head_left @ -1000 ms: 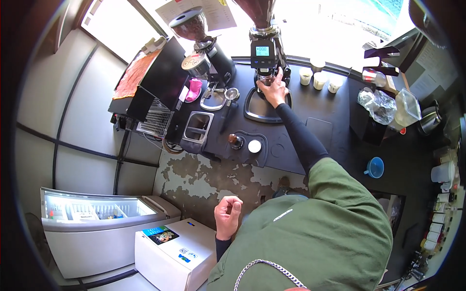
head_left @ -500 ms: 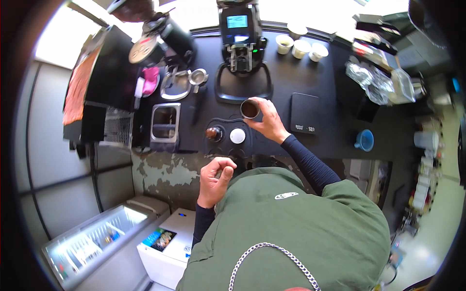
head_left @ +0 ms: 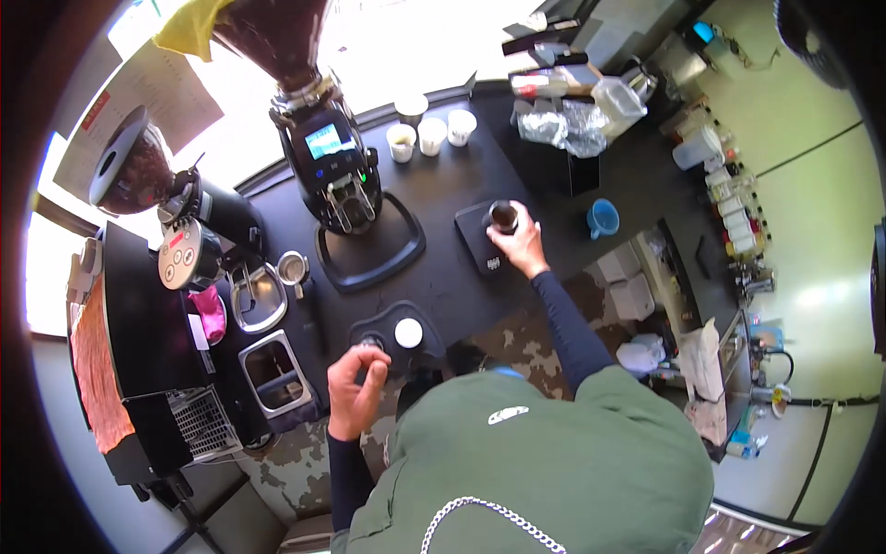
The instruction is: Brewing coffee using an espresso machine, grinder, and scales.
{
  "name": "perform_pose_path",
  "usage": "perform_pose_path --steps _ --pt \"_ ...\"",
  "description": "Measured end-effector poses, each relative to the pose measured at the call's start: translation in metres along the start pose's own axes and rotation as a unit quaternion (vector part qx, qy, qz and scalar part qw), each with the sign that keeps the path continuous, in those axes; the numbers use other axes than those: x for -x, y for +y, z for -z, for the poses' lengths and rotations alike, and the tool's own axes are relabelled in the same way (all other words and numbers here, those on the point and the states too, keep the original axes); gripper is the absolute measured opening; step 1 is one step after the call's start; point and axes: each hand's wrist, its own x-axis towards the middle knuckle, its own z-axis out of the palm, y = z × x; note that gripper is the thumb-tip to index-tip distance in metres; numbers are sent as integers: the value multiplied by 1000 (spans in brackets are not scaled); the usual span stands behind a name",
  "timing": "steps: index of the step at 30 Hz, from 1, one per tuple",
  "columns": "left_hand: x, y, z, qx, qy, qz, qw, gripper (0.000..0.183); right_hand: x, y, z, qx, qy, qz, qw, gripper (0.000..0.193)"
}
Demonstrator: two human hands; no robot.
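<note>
My right hand (head_left: 522, 245) grips a small dark dosing cup (head_left: 503, 218) with dark brown contents, by its side. That cup is over the flat black scale (head_left: 476, 242); whether it touches the scale I cannot tell. In front of my body, my left hand (head_left: 355, 395) is loosely curled, with nothing visible in it. It hovers by the near edge of a black tamping mat (head_left: 431, 349), partly covering a tool there. A round white-topped tool (head_left: 408, 333) stands on the mat.
A black grinder (head_left: 343, 175) with a lit screen stands at the back. Several paper cups (head_left: 431, 136) are right of it. A portafilter (head_left: 293, 269) and a metal knock box (head_left: 277, 373) lie left. A blue cup (head_left: 603, 218) stands right of the scale.
My right hand has carried the dosing cup from beside the tamping mat to over the scale. The view has turned toward the right, and my left hand stays curled near the mat.
</note>
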Motion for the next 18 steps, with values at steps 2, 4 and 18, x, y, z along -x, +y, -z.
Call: perform_pose_path --steps 2,4,18 --pt "-2 6 3 14 -6 14 1000 25 -7 0 3 4 -9 -8 1000 71" --pt "-6 7 -1 17 4 5 1000 24 -13 -3 5 37 -15 -13 999 71" --pt "-17 12 -152 -14 81 75 994 25 -34 15 30 2 -161 136 978 83"
